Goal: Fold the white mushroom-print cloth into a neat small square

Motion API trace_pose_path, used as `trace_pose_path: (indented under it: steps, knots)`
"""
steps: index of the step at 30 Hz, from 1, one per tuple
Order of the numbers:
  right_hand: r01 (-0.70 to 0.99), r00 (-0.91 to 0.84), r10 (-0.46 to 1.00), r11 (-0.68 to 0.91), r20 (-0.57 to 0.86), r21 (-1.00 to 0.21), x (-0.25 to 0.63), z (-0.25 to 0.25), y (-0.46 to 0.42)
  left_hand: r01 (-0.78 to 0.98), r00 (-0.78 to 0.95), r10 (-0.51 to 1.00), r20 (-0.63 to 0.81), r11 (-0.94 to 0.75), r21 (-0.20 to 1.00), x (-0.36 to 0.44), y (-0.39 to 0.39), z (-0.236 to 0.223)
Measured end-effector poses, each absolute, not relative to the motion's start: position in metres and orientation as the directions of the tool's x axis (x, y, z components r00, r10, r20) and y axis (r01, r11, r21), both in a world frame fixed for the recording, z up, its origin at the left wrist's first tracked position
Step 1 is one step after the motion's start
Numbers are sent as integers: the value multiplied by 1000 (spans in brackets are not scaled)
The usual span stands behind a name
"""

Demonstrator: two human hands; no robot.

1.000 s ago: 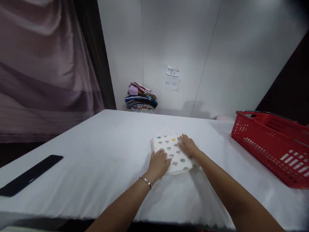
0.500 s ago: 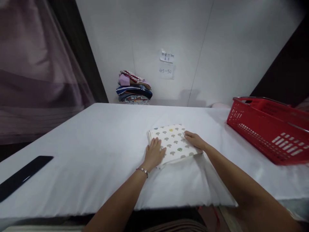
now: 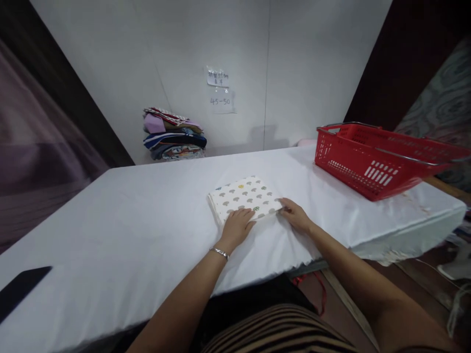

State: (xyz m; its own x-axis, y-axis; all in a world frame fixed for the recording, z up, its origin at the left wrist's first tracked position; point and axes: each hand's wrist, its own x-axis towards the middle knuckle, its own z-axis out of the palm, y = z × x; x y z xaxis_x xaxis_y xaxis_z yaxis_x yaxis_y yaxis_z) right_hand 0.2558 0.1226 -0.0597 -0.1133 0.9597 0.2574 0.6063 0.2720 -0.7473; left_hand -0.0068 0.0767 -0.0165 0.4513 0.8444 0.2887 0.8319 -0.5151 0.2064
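A folded white cloth (image 3: 246,195) with grey mushroom prints and a few coloured ones lies on the white-covered table (image 3: 147,230). My left hand (image 3: 238,226) rests flat on its near edge, fingers stretched out, a silver bracelet at the wrist. At the cloth's right near corner, my right hand (image 3: 295,214) pinches the edge between thumb and fingers. The underside of the cloth is hidden.
On the right side of the table stands a red plastic basket (image 3: 371,164) with metal handles. Folded clothes (image 3: 174,135) are stacked against the back wall. A dark flat object (image 3: 24,289) lies at the left front. Paper notes (image 3: 220,90) hang on the wall.
My right hand has gone from lying on the cloth's right side to pinching its near right corner. My left hand has shifted along the near edge. The view has turned right.
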Motion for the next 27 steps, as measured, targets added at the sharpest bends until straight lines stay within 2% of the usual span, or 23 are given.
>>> trace_pose_path:
  steps: [3,7,15,23,27]
  knots:
    - [716,-166,933,336,319,-612,251,-60,126,827,416,860,295,-493,272,-9,82,-18]
    - [770,-216,895,402,390,-496,246,-58,128,819,398,870,290,-480,316,-9,81,-17]
    - [788,-284,862,459,419,-410,245,-57,127,817,398,870,291,-480,318,-7,78,-14]
    - [810,-280,862,448,424,-377,244,-62,126,862,448,863,236,-487,144,0,68,-16]
    - [808,-331,811,508,482,-299,243,-63,125,879,438,873,213,-466,103,3,67,-16]
